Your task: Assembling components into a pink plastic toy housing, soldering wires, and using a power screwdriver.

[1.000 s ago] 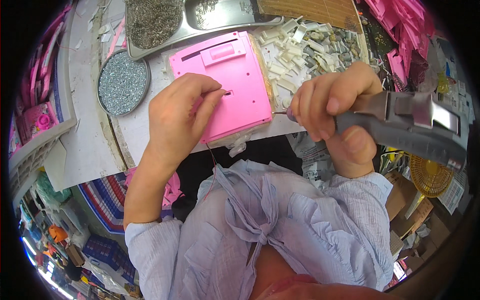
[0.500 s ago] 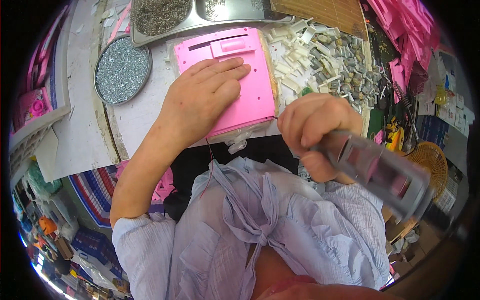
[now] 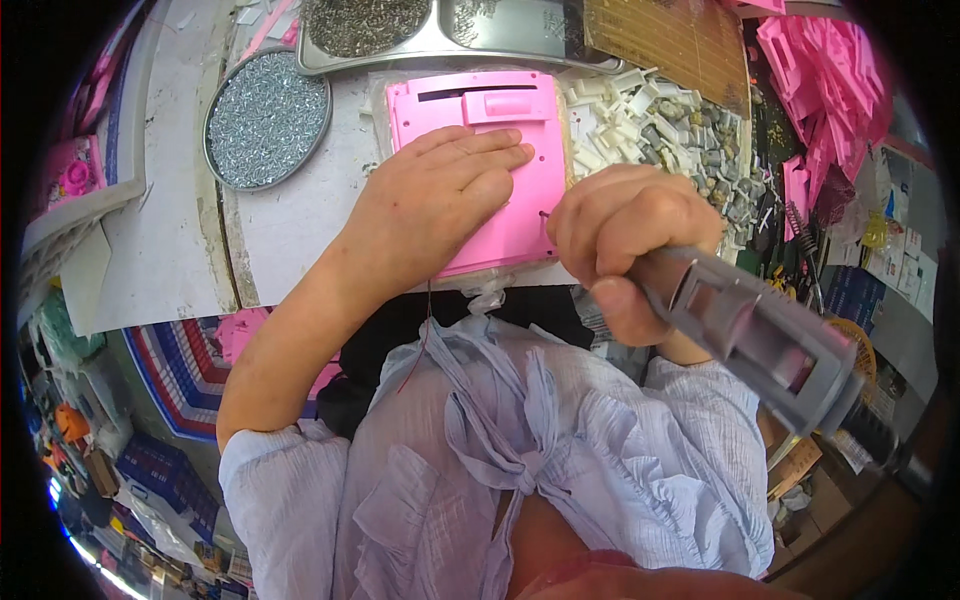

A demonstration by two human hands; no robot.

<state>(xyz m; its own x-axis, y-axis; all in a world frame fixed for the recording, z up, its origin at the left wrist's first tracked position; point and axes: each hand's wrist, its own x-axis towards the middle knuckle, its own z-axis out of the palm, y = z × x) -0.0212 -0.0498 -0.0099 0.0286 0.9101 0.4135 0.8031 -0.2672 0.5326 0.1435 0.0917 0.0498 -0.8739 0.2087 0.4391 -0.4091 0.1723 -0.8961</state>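
A flat pink plastic panel (image 3: 500,235) with a slot and a raised block near its far edge lies on a bagged pad at the table's front. My left hand (image 3: 430,205) rests flat across its middle, fingers stretched out. In my right hand (image 3: 640,235) is a grey electric screwdriver (image 3: 755,330), its body slanting down to the right. The thin bit points at a hole by the panel's right edge; whether a screw sits there I cannot tell. A thin red wire hangs from the panel's near edge.
A round dish of silvery screws (image 3: 265,120) stands left of the panel. Behind is a metal tray (image 3: 445,45) with small hardware. White plastic pieces (image 3: 640,110) and greyish parts are heaped to the right, beside a cardboard piece (image 3: 670,45). Pink parts (image 3: 830,80) pile at far right.
My right hand has moved the screwdriver bit from the panel's near right corner to a hole farther up its right edge. My left hand stays on the panel. The whole view has shifted slightly.
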